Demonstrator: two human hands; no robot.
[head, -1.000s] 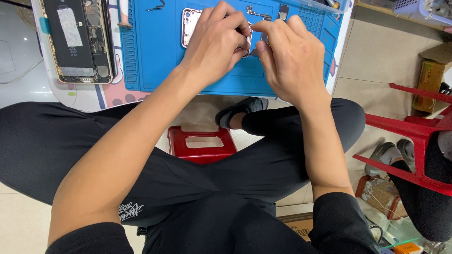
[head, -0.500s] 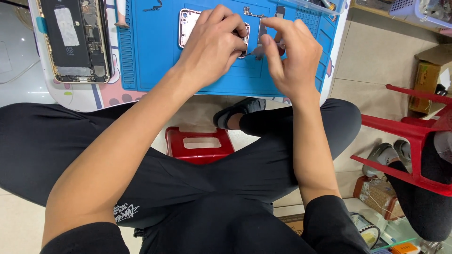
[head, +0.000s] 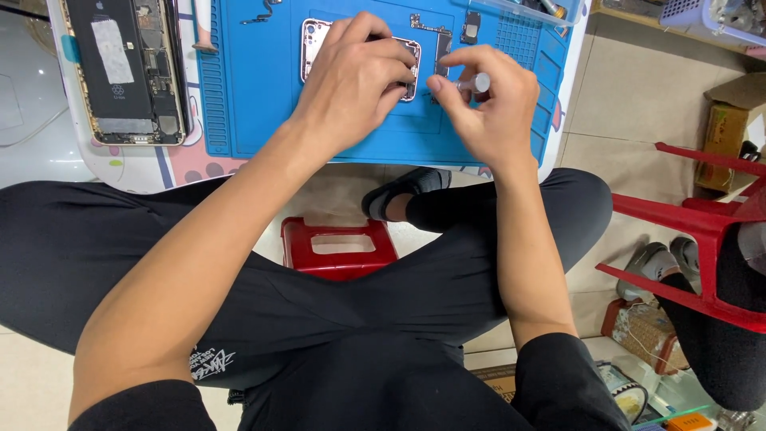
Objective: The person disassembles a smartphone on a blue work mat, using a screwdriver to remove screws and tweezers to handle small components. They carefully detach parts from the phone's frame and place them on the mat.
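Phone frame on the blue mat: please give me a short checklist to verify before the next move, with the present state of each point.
1. Phone frame lies on the blue mat: ok.
2. Left hand rests on the frame: ok.
3. Right hand grips the silver tool in its fingers: ok.
4. Tool tip on a screw: cannot tell, hidden.
5. Loose small parts lie on the mat: ok.
6. Opened phone lies apart from the hands: ok.
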